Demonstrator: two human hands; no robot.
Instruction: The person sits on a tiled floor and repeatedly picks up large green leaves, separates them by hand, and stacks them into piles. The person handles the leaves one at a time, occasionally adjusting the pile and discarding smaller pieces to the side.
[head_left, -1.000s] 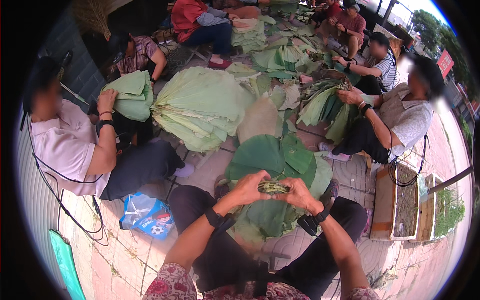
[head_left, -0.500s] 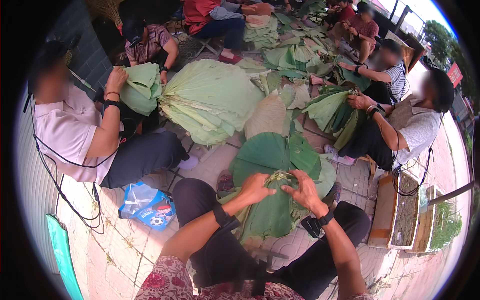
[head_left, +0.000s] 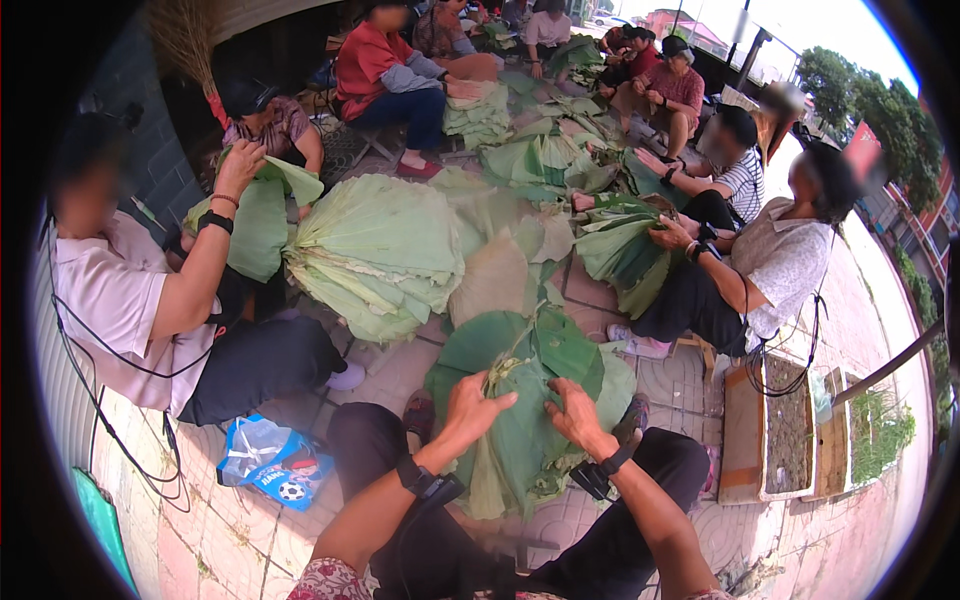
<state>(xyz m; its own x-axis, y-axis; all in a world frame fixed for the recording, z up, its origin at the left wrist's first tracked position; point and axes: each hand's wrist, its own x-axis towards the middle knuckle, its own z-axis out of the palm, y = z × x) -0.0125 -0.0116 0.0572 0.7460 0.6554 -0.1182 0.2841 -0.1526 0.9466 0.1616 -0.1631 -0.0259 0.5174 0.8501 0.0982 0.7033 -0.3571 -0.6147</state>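
Observation:
A fan-shaped stack of large green lotus leaves (head_left: 505,440) stands between my knees, its pale gathered stem ends (head_left: 505,368) near the top. My left hand (head_left: 474,410) is closed round the left side of those ends, with its thumb lying across the leaf toward the right. On the right side, my right hand (head_left: 580,416) grips the leaves by their edge, thumb on the near face and its other fingers partly hidden. Darker round leaves (head_left: 565,350) spread out just beyond both hands.
A big pale leaf bundle (head_left: 375,250) lies ahead to the left. Co-workers sit on both sides handling leaves. A blue-and-white plastic bag (head_left: 273,465) rests on the paving by my left knee. Planter boxes (head_left: 790,425) stand at the right.
The view has tilted up, showing more people at the back. My hands have moved apart: the right has shifted away from the gathered ends, while the left stays at them.

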